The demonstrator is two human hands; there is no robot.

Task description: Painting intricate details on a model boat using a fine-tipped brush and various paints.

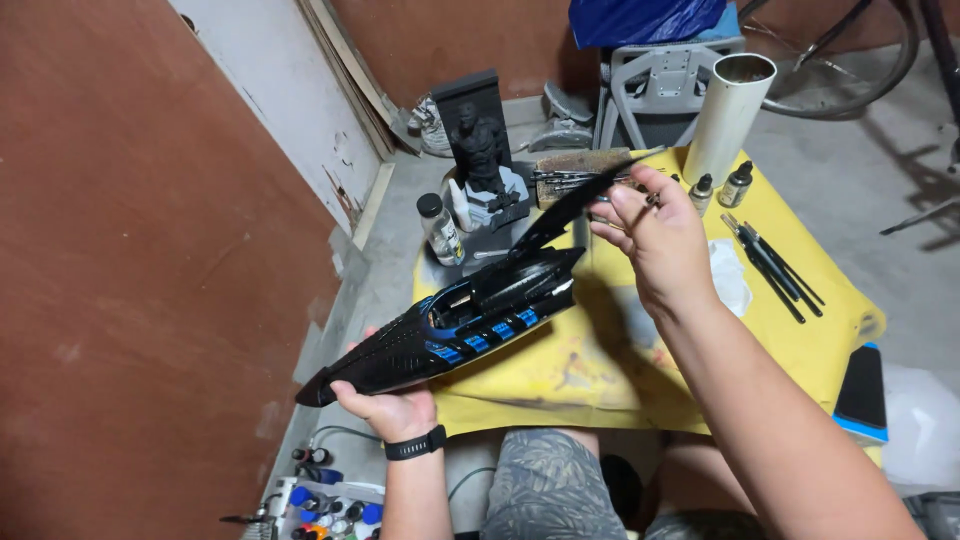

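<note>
Above the yellow cloth (780, 330), left hand (392, 408) cradles a sleek glossy black model car (450, 335); right hand (650, 235) pinches its curved fin (580, 200).

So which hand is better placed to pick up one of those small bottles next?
Probably the right hand: it is raised close to the small bottles, while the left hand supports the black model from underneath.

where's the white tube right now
In the head view the white tube stands upright at the far right corner of the yellow table, just behind two small dropper bottles.
</note>
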